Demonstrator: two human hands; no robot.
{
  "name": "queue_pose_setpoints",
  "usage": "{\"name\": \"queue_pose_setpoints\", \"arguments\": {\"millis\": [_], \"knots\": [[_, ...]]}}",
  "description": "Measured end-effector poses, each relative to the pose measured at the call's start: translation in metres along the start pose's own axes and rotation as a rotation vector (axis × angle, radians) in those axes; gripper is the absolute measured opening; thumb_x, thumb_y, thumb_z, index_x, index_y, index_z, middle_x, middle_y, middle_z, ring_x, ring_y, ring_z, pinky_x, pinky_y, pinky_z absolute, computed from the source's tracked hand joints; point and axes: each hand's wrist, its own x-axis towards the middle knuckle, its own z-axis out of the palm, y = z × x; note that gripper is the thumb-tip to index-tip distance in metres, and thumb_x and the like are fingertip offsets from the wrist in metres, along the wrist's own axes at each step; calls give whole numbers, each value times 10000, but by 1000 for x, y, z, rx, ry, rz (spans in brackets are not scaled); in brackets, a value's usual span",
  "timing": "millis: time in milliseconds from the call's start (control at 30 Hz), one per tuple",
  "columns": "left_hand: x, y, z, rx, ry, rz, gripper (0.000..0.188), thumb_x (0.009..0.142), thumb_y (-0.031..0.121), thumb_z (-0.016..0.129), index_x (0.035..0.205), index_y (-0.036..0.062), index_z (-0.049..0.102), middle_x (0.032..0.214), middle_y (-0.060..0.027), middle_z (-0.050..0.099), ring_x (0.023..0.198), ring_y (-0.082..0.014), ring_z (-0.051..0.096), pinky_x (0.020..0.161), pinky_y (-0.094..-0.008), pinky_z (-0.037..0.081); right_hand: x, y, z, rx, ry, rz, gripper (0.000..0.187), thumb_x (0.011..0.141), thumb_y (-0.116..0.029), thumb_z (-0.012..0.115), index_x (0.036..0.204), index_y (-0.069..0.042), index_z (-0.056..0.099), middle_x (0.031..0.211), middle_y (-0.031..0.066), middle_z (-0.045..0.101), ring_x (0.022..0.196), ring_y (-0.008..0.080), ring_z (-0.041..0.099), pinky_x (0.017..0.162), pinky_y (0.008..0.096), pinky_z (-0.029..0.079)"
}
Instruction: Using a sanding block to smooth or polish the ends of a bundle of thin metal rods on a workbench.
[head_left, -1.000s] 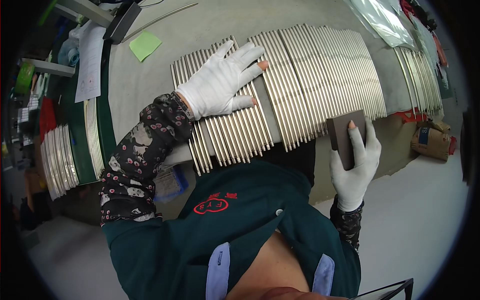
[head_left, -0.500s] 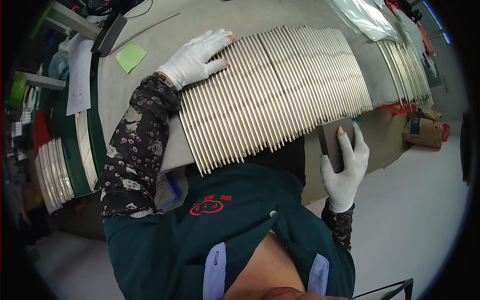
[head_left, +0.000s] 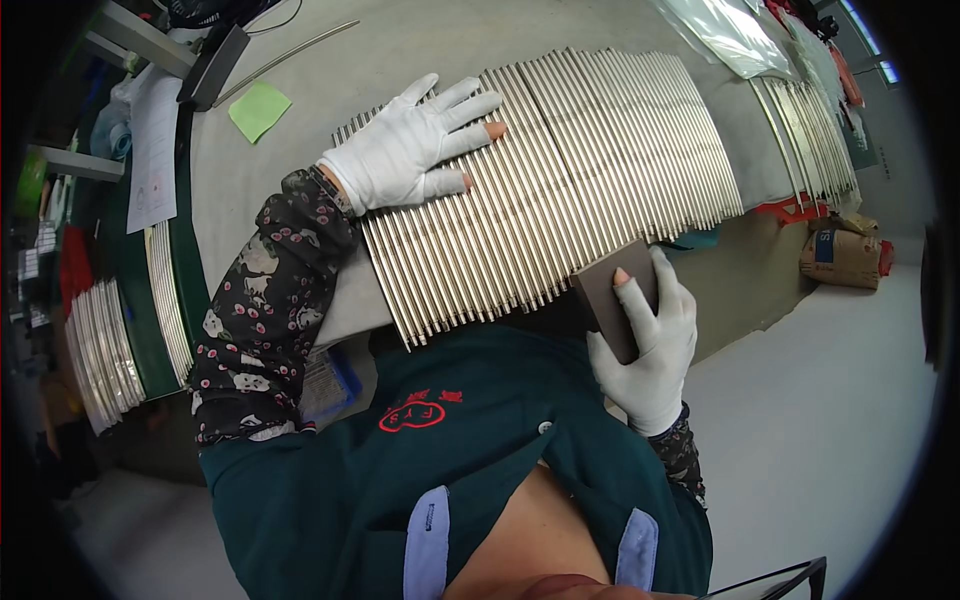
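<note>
A wide row of thin, shiny metal rods lies side by side on the grey table, their near ends jutting past its edge. On the left part of the row rests my left hand, in a white glove with some bare fingertips, palm down and fingers spread. My right hand, gloved the same way, grips a dark grey rectangular block. The block's upper end meets the near ends of the rods around the middle of the row.
A green paper note, a single thin rod and a dark bar lie at the far left. More rods and clear plastic sheets are on the right. Bundled rods stand at the left, beside a brown bag's opposite side.
My right hand has moved the block leftward along the near ends of the rods. My left hand has slid right and nearer over the row, its fingers spreading across the rods.
</note>
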Motion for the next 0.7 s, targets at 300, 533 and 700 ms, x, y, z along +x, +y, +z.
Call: {"name": "queue_pose_setpoints", "arguments": {"millis": [300, 533, 700], "knots": [[-11, 5, -6, -13, -12, -1, 689, 916, 547, 453, 1450, 116, 390, 1542, -142, 313, 1419, -366, 285, 1145, -575, 215, -2, -24, 4, -54, -65, -18, 669, 580, -181, 775, 1223, -142, 598, 1333, 262, 468, 1052, 375, 542, 841, 447, 457], [-6, 9, -8, -31, 22, -17, 659, 904, 482, 507, 1444, 119, 402, 1539, -141, 318, 1416, -354, 296, 1136, -575, 239, 44, -38, 22, -230, -67, -55, 571, 661, -221, 744, 1203, -119, 596, 1281, 277, 488, 958, 364, 576, 698, 418, 500], [-5, 10, -8, -52, 8, -28, 647, 891, 445, 544, 1436, 123, 414, 1535, -144, 325, 1415, -351, 300, 1134, -570, 246, 21, -33, 12, -205, -86, -73, 570, 670, -217, 734, 1214, -118, 596, 1286, 283, 482, 991, 377, 572, 711, 432, 500]]}}
